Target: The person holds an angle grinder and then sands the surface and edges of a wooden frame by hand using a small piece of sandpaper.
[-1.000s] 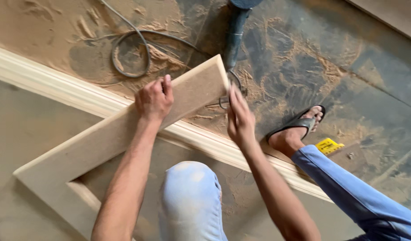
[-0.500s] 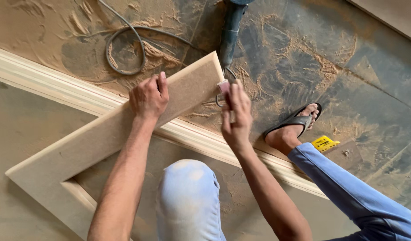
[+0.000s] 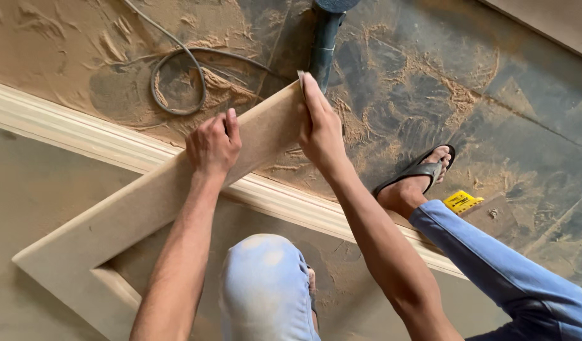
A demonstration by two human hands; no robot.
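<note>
Sanding seems partly done, as the board frame point(image 3: 158, 196), tilted on the dusty floor point(image 3: 430, 82), is gripped by the left hand point(image 3: 213, 144) while its end edge is pressed by the flat right hand point(image 3: 319, 126).

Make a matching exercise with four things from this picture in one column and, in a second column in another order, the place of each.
Things:
1. left hand
2. right hand
3. grey cable
4. yellow object

Places:
A. coiled on the sawdust-covered floor
B. on the floor beside the foot in a black sandal
C. pressed on the end edge of the board
D. gripping the upper edge of the board, midway

Pairs: 1-D, 2-C, 3-A, 4-B
</note>
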